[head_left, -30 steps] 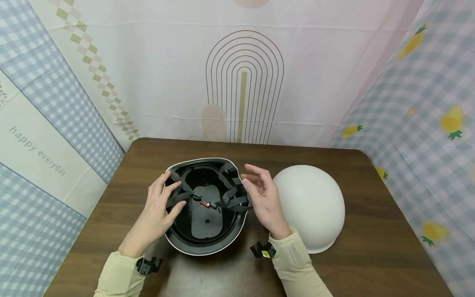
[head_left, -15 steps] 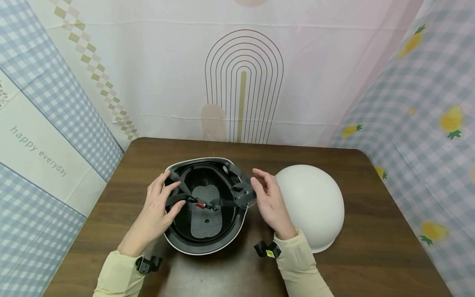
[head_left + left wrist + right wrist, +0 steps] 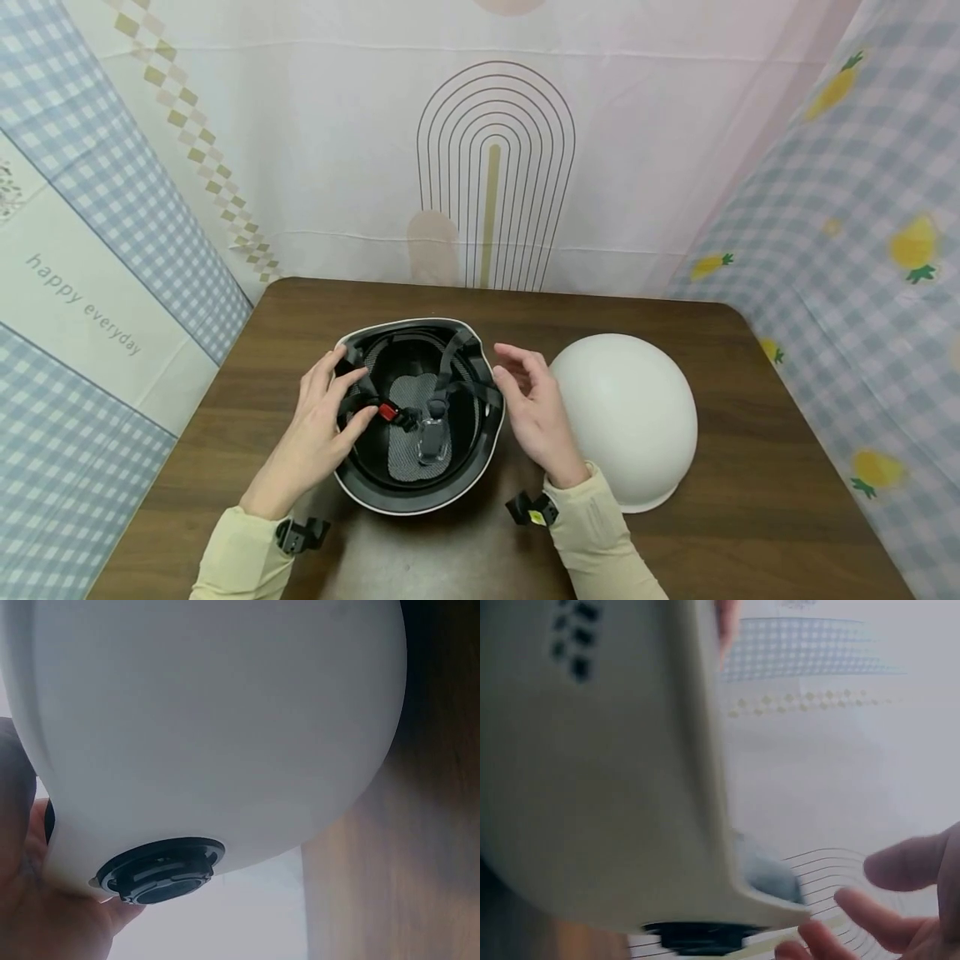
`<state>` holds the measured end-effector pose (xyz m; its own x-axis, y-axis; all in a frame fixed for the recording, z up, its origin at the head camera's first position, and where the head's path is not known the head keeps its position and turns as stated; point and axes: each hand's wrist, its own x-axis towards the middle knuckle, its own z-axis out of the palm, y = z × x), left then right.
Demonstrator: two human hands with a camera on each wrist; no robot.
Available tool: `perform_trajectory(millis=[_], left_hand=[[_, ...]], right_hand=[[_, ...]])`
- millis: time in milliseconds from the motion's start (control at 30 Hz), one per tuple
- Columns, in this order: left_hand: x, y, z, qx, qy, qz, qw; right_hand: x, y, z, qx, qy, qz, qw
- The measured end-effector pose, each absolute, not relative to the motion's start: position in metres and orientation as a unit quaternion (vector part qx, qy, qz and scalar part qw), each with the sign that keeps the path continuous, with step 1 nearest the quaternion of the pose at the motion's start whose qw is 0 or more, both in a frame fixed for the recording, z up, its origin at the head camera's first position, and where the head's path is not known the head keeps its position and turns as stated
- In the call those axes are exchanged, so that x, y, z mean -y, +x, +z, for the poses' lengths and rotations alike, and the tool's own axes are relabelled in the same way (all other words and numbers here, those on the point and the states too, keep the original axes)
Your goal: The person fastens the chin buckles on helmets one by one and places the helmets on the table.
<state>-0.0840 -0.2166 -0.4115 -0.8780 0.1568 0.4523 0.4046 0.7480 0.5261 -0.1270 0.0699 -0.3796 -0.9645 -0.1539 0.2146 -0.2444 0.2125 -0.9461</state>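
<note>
An upturned helmet [image 3: 416, 500], white outside with a black lining, lies on the table. My left hand [image 3: 318, 425] holds its left rim, the thumb inside near the straps. A red buckle [image 3: 387, 412] lies inside by that thumb. From the right side a black strap [image 3: 447, 367] hangs into the shell, with a clear chin cup [image 3: 432, 440] at its lower end. My right hand [image 3: 536, 408] stands beside the right rim with loosely bent fingers, holding nothing. In the right wrist view a small gap parts its fingertips [image 3: 847, 896] from the rim.
A second white helmet [image 3: 626, 417] sits dome up on the brown table [image 3: 750, 467], close to my right hand. Printed cloth [image 3: 337, 150] hangs behind the table. Checked cloth [image 3: 847, 267] borders the right side.
The right-hand straps swung out to the right, then dropped into the shell, where the chin cup now shows. My right hand moved right and came back. The red buckle shifted left.
</note>
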Motion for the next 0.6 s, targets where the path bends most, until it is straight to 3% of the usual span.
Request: perform_trajectory(millis=[300, 600], left_hand=[[0.213, -0.085, -0.415, 0.916, -0.148, -0.324, 0.183], [0.216, -0.087, -0.42, 0.933, -0.124, -0.307, 0.143]], right_hand=[[-0.068, -0.132, -0.398, 0.835, 0.093, 0.542, -0.014], [-0.068, -0.134, -0.399, 0.827, 0.095, 0.554, -0.022]])
